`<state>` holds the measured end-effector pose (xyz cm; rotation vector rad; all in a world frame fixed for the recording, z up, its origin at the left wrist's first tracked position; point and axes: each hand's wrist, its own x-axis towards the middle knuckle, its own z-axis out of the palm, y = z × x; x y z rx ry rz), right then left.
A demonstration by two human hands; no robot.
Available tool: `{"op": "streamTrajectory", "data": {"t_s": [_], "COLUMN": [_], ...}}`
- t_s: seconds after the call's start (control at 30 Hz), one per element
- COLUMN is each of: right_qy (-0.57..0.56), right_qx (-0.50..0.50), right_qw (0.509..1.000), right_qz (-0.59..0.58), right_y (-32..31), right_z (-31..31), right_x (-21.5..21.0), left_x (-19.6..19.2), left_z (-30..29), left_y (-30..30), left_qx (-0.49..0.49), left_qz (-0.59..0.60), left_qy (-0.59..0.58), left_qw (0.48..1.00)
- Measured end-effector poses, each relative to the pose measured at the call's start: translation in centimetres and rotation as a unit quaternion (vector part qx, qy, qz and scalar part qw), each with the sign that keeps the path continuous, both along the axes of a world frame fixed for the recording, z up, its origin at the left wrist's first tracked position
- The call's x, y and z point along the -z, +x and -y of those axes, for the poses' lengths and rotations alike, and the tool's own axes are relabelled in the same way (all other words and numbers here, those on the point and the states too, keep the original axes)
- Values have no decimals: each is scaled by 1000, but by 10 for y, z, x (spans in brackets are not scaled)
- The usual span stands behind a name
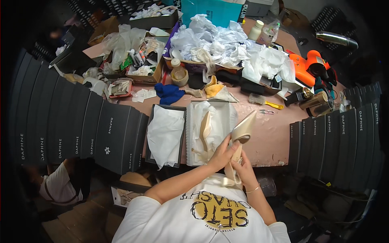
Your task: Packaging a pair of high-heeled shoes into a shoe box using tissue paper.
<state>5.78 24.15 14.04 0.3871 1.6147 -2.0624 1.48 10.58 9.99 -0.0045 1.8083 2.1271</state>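
Note:
Both of my hands hold a cream pointed-toe high-heeled shoe (pixel 245 125) with a pearl strap, its toe pointing up and away from me. My left hand (pixel 222 154) grips it around the middle. Near the heel end, my right hand (pixel 246 169) has its fingers closed on the shoe beside the pearl strap (pixel 239 160). A second cream shoe (pixel 206 128) lies on white paper in an open shoe box (pixel 233 117), just left of the held one. Further left, white tissue paper (pixel 164 131) covers most of a dark tray or lid (pixel 150 153).
Rows of dark shoe boxes stand at the left (pixel 87 125) and right (pixel 334 137). Across the back are a box of crumpled paper (pixel 206 40), a yellow-handled brush (pixel 265 101), a blue cloth (pixel 169 94) and an orange tool (pixel 310 67). Another person (pixel 60 184) is at the lower left.

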Motion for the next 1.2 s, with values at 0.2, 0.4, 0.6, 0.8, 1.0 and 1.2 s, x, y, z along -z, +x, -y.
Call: {"op": "streamTrajectory", "data": {"t_s": [0.2,0.4,0.6,0.8,1.0,1.2], "right_qy": [17,-3,490,567,534,502], "right_qx": [77,68,-96,-222,-227,-140], "right_qw": [993,983,844,751,770,797], "right_qz": [92,169,-196,-256,-266,-306], "right_y": [-37,-51,-32,-49,-51,-52], "right_z": [-74,-104,-118,-98,-103,-102], "right_x": [78,138,108,105,130,142], "left_x": [48,64,16,63,68,73], "left_z": [89,77,75,76,85,54], "left_y": [-5,-20,-22,8,4,-46], "left_qx": [-90,-12,-91,13,162,259], "left_qz": [170,76,197,82,-324,-332], "left_qy": [-124,-388,-19,-255,-528,-517], "left_qw": [973,918,976,963,769,745]}}
